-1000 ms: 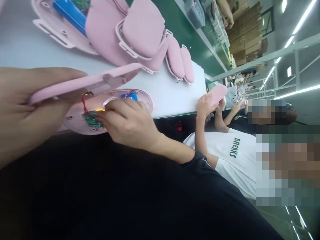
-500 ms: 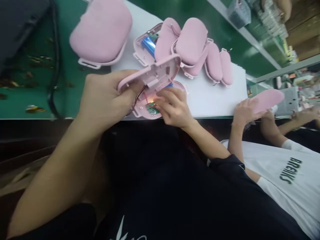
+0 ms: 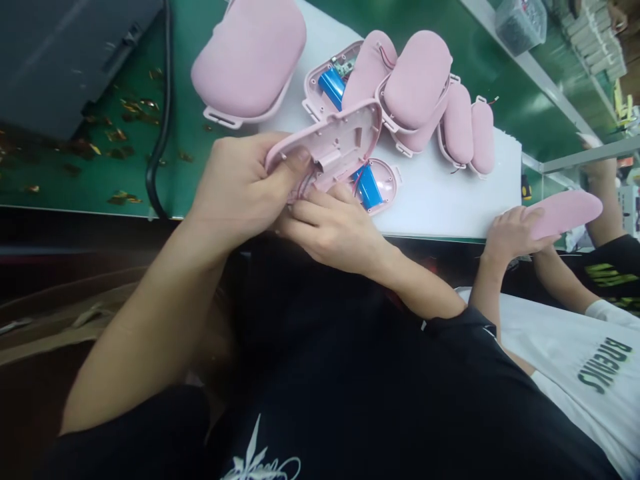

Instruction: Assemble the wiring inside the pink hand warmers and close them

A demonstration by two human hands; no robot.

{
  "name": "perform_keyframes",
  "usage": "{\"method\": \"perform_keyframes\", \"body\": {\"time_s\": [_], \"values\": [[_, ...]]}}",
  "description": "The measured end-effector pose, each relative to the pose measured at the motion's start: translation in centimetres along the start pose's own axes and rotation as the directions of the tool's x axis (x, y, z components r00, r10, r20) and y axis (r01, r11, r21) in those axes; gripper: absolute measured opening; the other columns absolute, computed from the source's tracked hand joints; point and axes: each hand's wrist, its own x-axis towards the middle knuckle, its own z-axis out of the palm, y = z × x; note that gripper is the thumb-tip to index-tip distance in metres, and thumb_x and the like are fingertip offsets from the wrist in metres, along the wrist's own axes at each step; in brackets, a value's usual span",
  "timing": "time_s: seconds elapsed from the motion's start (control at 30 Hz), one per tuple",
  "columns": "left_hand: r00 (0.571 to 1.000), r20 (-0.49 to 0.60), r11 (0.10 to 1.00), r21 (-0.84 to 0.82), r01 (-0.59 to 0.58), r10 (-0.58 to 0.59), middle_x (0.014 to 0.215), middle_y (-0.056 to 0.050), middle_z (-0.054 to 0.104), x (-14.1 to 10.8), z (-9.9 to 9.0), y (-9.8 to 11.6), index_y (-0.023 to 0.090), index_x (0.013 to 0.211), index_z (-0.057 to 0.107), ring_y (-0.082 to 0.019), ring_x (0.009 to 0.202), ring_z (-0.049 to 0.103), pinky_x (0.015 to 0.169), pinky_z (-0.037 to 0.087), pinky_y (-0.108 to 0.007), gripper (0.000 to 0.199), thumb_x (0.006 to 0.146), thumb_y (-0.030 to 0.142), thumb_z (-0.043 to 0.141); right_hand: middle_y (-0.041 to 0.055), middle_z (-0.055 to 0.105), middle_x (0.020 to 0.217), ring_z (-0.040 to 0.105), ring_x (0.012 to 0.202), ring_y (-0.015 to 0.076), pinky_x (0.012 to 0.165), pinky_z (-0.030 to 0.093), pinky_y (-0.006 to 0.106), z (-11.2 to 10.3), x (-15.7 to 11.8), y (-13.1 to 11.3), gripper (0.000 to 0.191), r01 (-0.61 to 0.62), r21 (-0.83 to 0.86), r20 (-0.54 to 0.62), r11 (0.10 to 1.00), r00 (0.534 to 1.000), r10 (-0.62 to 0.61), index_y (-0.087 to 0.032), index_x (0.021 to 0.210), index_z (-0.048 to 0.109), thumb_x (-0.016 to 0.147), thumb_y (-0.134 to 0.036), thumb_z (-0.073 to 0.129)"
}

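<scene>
My left hand [image 3: 245, 187] grips the left end of a pink half shell [image 3: 345, 140], tilted up with its ribbed inside showing and the thumb inside it. My right hand [image 3: 335, 223] is closed at the shell's lower edge, its fingertips by thin wires; what they pinch is too small to make out. Behind my right hand lies another pink half [image 3: 387, 180] with a blue battery [image 3: 369, 187] in it. Part of that half is hidden by my fingers.
Several pink cases [image 3: 420, 80] stand along the white sheet [image 3: 440, 207], one large case [image 3: 250, 60] at the left. A black cable [image 3: 167, 113] and gold scraps lie on the green bench. At right, a person's hands hold a pink piece [image 3: 567, 213].
The view has shifted, so the bench things appear further right. My right hand has left the circuit board and moved leftward to the raised shell's lower edge. More of the blue battery shows.
</scene>
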Motion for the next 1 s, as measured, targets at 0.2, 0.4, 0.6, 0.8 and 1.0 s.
{"method": "perform_keyframes", "body": {"time_s": [0.2, 0.4, 0.6, 0.8, 1.0], "values": [[0.998, -0.019, 0.997, 0.051, -0.059, 0.060, 0.059, 0.004, 0.050, -0.3, 0.6, -0.2, 0.014, 0.096, 0.081, -0.008, 0.059, 0.038, 0.059, 0.028, -0.023, 0.038, 0.103, 0.044, 0.058, 0.0070, 0.079, 0.118, 0.074, 0.112, 0.0164, 0.100, 0.060, 0.031, -2.1, -3.2, 2.9, 0.038, -0.014, 0.467, -0.021, 0.884, 0.999, 0.028, -0.019, 0.133, 0.072, 0.116, -0.036, 0.043], [0.997, 0.005, 0.992, 0.095, -0.081, 0.081, 0.060, 0.003, 0.048, -0.5, 0.6, 0.5, 0.016, 0.100, 0.083, -0.009, 0.057, 0.035, 0.060, 0.030, -0.026, 0.032, 0.103, 0.035, 0.057, 0.0038, 0.082, 0.120, 0.078, 0.110, 0.0138, 0.100, 0.063, 0.027, -3.2, -4.7, 5.0, 0.031, -0.070, 0.641, -0.024, 0.764, 0.993, 0.112, -0.022, 0.134, 0.076, 0.110, -0.038, 0.061], [0.993, -0.008, 0.987, 0.110, -0.120, 0.121, 0.061, 0.003, 0.049, -0.6, 0.6, 0.7, 0.016, 0.102, 0.084, -0.008, 0.056, 0.034, 0.059, 0.028, -0.025, 0.032, 0.103, 0.033, 0.058, -0.0020, 0.082, 0.107, 0.081, 0.100, 0.0156, 0.094, 0.069, 0.032, -0.3, -5.2, 5.3, 0.028, -0.222, 0.695, -0.080, 0.684, 0.921, 0.380, -0.027, 0.131, 0.074, 0.104, -0.035, 0.070], [0.994, -0.007, 0.988, 0.115, -0.106, 0.108, 0.056, 0.003, 0.046, -0.5, 0.4, 0.6, 0.018, 0.095, 0.084, -0.010, 0.053, 0.030, 0.054, 0.024, -0.030, 0.032, 0.102, 0.036, 0.058, -0.0039, 0.080, 0.098, 0.080, 0.088, 0.0122, 0.083, 0.069, 0.024, 0.6, -5.9, 4.8, 0.009, -0.167, 0.703, -0.188, 0.691, 0.894, 0.407, -0.022, 0.104, 0.074, 0.097, -0.024, 0.078], [0.993, -0.005, 0.983, 0.138, -0.119, 0.121, 0.057, 0.003, 0.044, -0.5, 0.5, 1.0, 0.019, 0.098, 0.085, -0.010, 0.054, 0.029, 0.055, 0.025, -0.030, 0.032, 0.103, 0.035, 0.058, -0.0028, 0.081, 0.097, 0.079, 0.089, 0.0127, 0.082, 0.066, 0.026, 1.0, -5.5, 5.0, 0.018, -0.101, 0.516, -0.312, 0.850, 0.902, 0.297, -0.022, 0.103, 0.075, 0.102, -0.011, 0.060]]}}
